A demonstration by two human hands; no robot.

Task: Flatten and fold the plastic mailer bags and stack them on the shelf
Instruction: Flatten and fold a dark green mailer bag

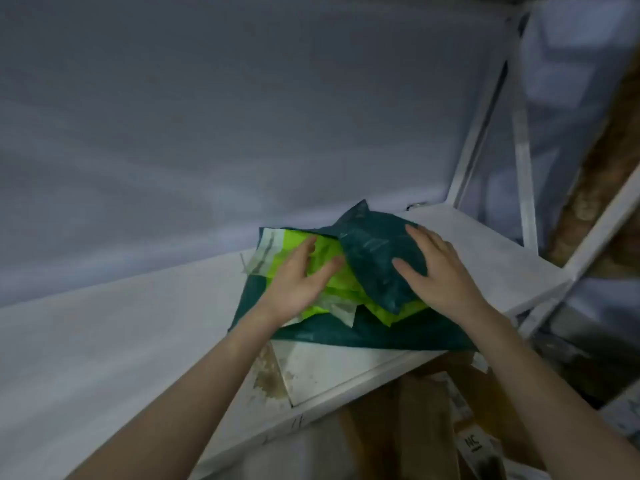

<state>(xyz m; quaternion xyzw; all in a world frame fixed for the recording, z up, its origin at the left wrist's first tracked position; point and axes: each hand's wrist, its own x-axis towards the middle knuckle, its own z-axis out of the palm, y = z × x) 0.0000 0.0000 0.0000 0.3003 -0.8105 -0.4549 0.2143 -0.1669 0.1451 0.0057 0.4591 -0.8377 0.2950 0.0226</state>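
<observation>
Stacking step, my read: left hand (300,276) flat on lime mailer (330,258), right hand (434,268) at 3 o'clock, flat on teal mailer (374,249), shelf (485,251). Next: press pile level.

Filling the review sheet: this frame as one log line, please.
left hand: flat on lime-green mailer | right hand: pressing dark teal mailer | pile on white shelf | stage: flattening

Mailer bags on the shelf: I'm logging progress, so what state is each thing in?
dark green bag on top: crumpled, under right hand
lime green bag: creased, under left hand
bottom dark green bag: laid flat
hands: both open, pressing
shelf: white, stained at front
</observation>
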